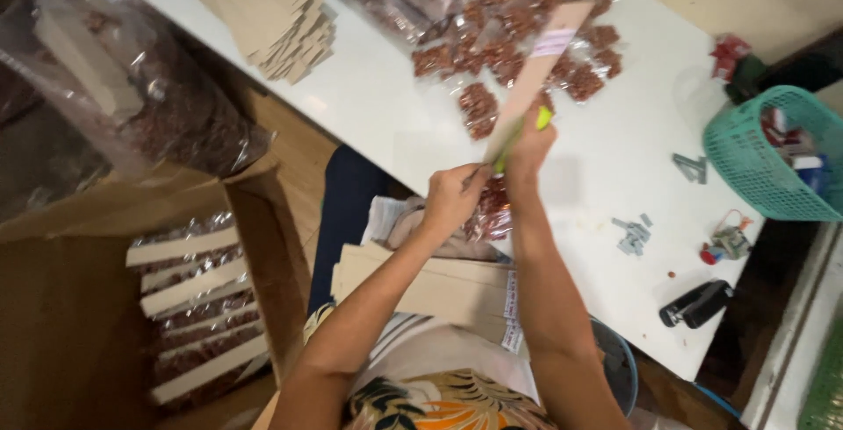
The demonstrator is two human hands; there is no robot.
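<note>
Both forearms reach forward from the lower edge, over the lap, toward the near edge of the white table (pixel 606 166). Left hand (pixel 450 200): fingers curled shut, pinching the lower end of a long tan card strip (pixel 537 74) where a clear packet of reddish-brown bits (pixel 494 206) hangs below it. Right hand (pixel 529 142): fist closed round a yellow-green tool (pixel 543 119), pressed against the strip's lower part; what kind of tool, cannot tell. The strip tilts up and away to the right, a small white label near its top.

Near: a stack of tan card strips (pixel 421 285) lies across the lap, under the arms. To the left, an open cardboard box (pixel 255 219) holds finished packets with card tops (pixel 198 307), laid in rows.

Mid table, right of the hands: loose grey staple sticks (pixel 634 235), a black stapler (pixel 696 303) at the table edge, a small red-and-grey gadget (pixel 725 242).

Far: many clear packets of the same reddish bits (pixel 509 35) heaped behind the strip; a fanned pile of tan cards (pixel 281 17) at far left; a teal plastic basket (pixel 773 153) at far right.
</note>
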